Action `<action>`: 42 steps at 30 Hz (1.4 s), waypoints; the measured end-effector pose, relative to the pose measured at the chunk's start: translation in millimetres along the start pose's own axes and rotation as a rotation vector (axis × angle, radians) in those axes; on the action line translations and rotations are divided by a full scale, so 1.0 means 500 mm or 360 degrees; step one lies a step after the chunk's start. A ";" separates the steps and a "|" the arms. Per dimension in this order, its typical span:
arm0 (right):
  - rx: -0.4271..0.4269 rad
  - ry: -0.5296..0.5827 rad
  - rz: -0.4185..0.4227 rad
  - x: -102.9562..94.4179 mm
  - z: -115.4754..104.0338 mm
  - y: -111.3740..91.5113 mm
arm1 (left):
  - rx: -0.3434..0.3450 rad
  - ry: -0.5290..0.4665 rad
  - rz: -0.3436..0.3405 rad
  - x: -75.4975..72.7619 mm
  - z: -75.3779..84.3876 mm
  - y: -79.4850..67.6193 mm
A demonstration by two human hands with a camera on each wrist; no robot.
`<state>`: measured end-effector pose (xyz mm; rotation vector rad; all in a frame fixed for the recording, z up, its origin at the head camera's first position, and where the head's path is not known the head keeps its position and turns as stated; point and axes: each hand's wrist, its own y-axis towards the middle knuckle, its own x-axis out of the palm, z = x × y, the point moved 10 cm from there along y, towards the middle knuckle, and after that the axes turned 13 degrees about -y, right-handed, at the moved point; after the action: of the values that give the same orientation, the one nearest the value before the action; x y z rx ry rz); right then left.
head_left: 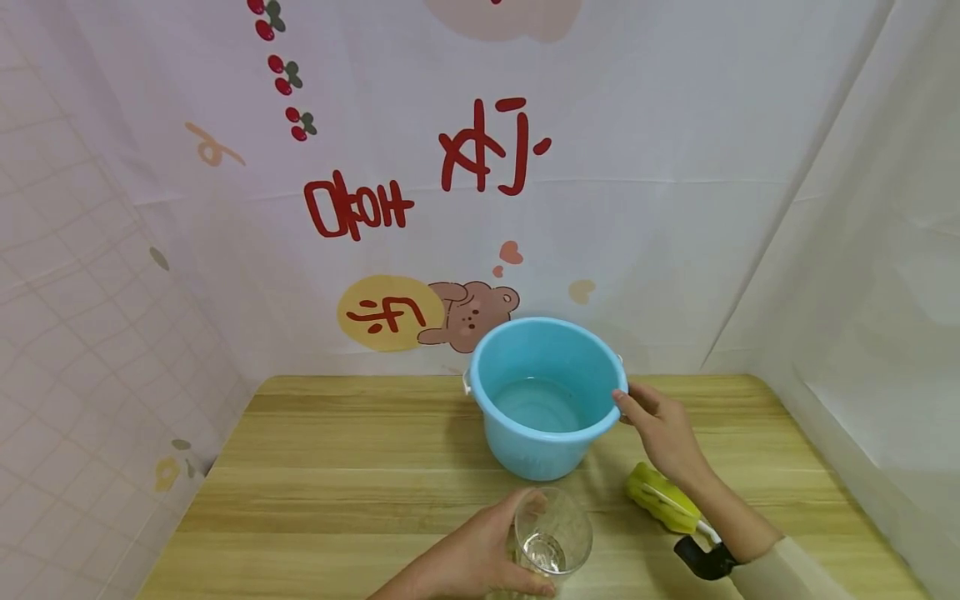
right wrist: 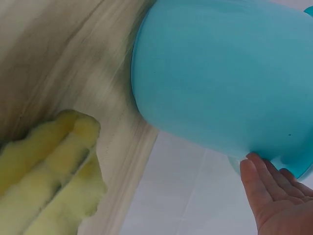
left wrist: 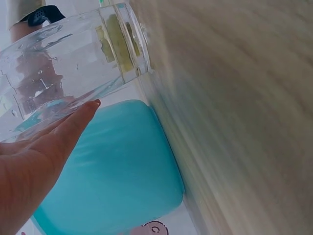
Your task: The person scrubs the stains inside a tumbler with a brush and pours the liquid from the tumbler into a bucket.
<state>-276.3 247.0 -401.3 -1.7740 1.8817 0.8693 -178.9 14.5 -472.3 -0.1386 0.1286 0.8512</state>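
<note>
My left hand (head_left: 480, 550) holds a clear drinking glass (head_left: 566, 521) at the front of the table, its thumb and fingers around the side. A little clear liquid shows low inside the glass. In the left wrist view the glass (left wrist: 78, 63) has its base close to the tabletop; contact is hard to tell. Just behind it stands a light blue bucket (head_left: 536, 454), upright, with shallow water at its bottom. My right hand (head_left: 667, 437) grips the bucket's rim at the right, thumb on the edge and fingers against the outside wall, as the right wrist view also shows.
Right of the bucket, below my right forearm, lies a yellow-green sponge brush (head_left: 663, 500) with a white handle. A black strap (head_left: 705, 558) sits at the right wrist. The wooden table (head_left: 330, 467) meets a printed white curtain (head_left: 645, 250) at the back and sides.
</note>
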 end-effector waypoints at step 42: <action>0.0093 0.0030 0.0077 0.004 0.015 0.000 | 0.0023 -0.0237 0.0243 -0.036 0.019 -0.028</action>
<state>-277.4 250.6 -407.8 -1.7144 1.9495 0.8088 -179.4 -6.1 -458.8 -0.0517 0.0057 1.0096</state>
